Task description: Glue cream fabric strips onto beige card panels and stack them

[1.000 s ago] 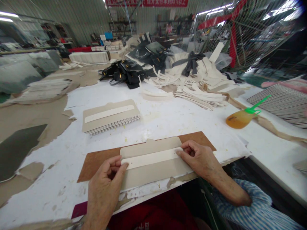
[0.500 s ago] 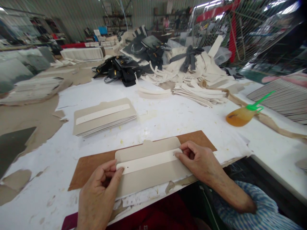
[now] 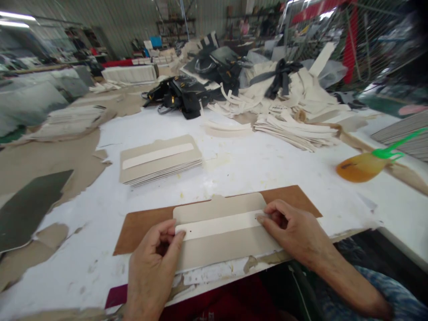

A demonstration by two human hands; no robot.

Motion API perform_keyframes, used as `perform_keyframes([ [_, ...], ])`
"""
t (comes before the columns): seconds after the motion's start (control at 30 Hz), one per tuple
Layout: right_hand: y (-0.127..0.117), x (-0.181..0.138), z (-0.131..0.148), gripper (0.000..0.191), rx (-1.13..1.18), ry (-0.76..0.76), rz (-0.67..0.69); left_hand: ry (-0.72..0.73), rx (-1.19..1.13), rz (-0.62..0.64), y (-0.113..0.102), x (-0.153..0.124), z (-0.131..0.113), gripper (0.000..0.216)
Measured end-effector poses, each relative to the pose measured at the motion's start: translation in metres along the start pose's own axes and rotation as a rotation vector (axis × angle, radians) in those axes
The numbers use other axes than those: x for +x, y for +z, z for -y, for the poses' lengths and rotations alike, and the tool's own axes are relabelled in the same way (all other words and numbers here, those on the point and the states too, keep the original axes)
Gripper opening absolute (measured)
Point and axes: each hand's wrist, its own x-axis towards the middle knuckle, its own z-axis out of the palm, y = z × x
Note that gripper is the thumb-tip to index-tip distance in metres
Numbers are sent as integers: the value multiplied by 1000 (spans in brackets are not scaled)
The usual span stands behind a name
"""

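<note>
A pale strip with a small dark hole near each end lies across a beige panel with rounded corners. My left hand pinches the strip's left end between thumb and fingers, at the panel's left edge. At the opposite end, my right hand pinches the strip the same way. Under the panel lies a brown board, showing on both sides. Farther back sits a neat stack of similar beige panels, its top one bearing a pale strip.
On the right stands an amber bottle with a green nozzle. Piles of cream strips and black bag parts fill the table's back. A dark green sheet lies left, and the table's front edge runs close below the panel.
The whole view has shifted, so the table's things appear farther right. Both hands keep their hold on the strip, which stays in place on the panel.
</note>
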Motion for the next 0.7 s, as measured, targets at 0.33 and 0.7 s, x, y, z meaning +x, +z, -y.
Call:
perform_keyframes([
  [0.33, 7, 1, -26, 43, -72, -8, 12, 50, -122, -29, 1, -7, -9, 27],
  [0.7, 7, 5, -43, 53, -124, -11, 74, 144, -90, -79, 5, -4, -7, 26],
])
